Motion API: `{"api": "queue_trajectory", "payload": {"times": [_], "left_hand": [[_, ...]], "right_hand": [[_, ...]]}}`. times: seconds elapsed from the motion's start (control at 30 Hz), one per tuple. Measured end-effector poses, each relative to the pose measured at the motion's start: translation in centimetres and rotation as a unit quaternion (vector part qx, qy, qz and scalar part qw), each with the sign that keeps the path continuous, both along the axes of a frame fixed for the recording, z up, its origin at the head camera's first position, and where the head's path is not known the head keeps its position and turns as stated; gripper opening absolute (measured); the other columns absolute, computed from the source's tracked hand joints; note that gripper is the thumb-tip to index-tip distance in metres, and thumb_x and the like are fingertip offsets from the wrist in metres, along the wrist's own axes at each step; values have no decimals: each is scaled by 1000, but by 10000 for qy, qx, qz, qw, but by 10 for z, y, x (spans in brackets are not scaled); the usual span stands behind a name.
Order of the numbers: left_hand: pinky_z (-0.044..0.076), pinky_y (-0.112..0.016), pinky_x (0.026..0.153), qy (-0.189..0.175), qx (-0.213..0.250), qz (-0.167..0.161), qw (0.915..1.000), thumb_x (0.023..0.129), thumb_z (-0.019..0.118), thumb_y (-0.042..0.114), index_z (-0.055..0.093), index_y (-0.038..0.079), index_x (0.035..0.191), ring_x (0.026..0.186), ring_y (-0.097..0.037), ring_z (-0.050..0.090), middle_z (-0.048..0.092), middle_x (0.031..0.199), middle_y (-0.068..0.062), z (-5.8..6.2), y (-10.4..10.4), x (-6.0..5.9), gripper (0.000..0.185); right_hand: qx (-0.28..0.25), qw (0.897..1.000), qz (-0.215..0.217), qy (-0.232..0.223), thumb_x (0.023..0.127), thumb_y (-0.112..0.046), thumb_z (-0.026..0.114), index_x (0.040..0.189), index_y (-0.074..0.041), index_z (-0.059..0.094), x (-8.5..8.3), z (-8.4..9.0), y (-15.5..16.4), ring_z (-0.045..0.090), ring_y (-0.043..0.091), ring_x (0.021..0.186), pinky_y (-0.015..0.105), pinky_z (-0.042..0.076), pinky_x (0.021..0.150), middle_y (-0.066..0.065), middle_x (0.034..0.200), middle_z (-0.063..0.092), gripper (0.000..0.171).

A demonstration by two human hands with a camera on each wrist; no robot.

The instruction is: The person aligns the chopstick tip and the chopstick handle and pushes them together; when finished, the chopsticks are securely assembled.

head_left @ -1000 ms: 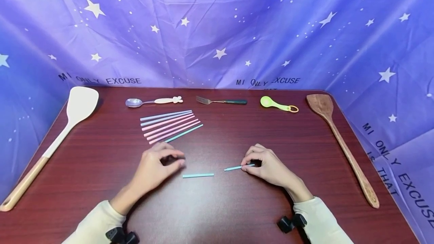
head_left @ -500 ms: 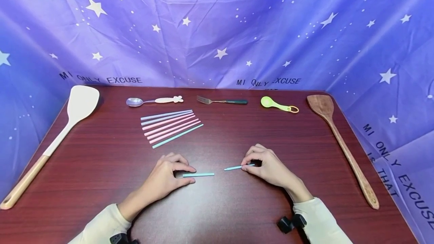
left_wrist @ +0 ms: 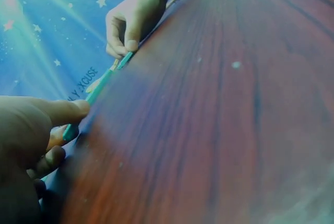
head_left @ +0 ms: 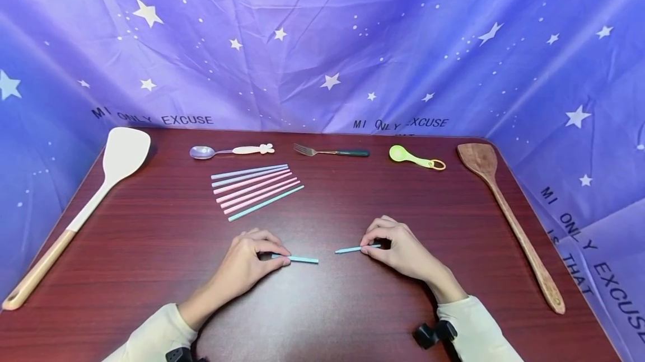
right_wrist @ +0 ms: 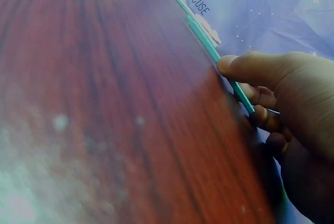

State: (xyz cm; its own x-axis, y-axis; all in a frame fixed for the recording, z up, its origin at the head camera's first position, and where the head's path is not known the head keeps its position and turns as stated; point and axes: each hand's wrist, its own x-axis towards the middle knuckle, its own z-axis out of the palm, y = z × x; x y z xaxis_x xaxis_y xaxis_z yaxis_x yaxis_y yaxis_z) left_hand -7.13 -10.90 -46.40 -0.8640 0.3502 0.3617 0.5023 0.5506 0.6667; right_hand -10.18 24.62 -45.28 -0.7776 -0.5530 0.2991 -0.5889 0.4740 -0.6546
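Two short teal straw pieces lie on the dark red table. My left hand pinches the left end of the left piece between thumb and fingers; in the left wrist view that piece runs away from my curled fingers. My right hand pinches the right end of the right piece, which tilts slightly. In the right wrist view that piece passes under my thumb. A gap separates the two pieces.
Several long pink, blue and teal straws lie behind my left hand. Along the back edge sit a spoon, a fork and a green scoop. A white spatula lies left, a wooden spatula right.
My left hand slid right and nearer from beside the long straws, and took hold of the left short piece's end. The right hand kept its pinch without moving.
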Motion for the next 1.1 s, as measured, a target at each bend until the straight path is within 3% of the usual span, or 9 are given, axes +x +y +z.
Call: {"api": "queue_trajectory", "payload": {"times": [0.17, 0.33, 0.67, 1.1], "left_hand": [[52, -20, 81, 159, 163, 120, 9997, 78, 91, 20, 83, 29, 87, 84, -1, 72, 77, 85, 18, 7, -3, -6, 15], [52, -15, 76, -52, 369, 211, 9991, 81, 89, 16, 83, 24, 89, 80, -3, 72, 77, 85, 14, 24, -3, -16, 13], [34, -17, 55, 44, 364, 372, 9986, 82, 87, 15, 82, 23, 90, 61, -1, 44, 71, 79, 10, 52, -2, -37, 13], [38, -21, 58, -295, 462, 400, 9977, 86, 85, 18, 81, 22, 94, 62, -5, 47, 74, 87, 9, 55, 5, -39, 10]], "right_hand": [[-188, 9996, -146, -151, 87, -7, 82, 90, -21, 77, 1, 8, -1, 61, 6, 82, 20, 48, 71, -10, 90, 68, 16], [-217, 9991, -348, 63, 86, -6, 83, 89, -21, 76, 0, 21, -3, 61, 6, 80, 19, 47, 69, -8, 90, 68, 16], [-170, 9976, -670, 34, 89, -10, 81, 89, -26, 76, -10, 47, -17, 58, 6, 75, 23, 44, 59, -12, 91, 68, 17], [-335, 9961, -781, 245, 87, -4, 82, 90, -18, 78, -15, 56, -25, 54, 4, 73, 18, 40, 61, -10, 91, 67, 15]]}}
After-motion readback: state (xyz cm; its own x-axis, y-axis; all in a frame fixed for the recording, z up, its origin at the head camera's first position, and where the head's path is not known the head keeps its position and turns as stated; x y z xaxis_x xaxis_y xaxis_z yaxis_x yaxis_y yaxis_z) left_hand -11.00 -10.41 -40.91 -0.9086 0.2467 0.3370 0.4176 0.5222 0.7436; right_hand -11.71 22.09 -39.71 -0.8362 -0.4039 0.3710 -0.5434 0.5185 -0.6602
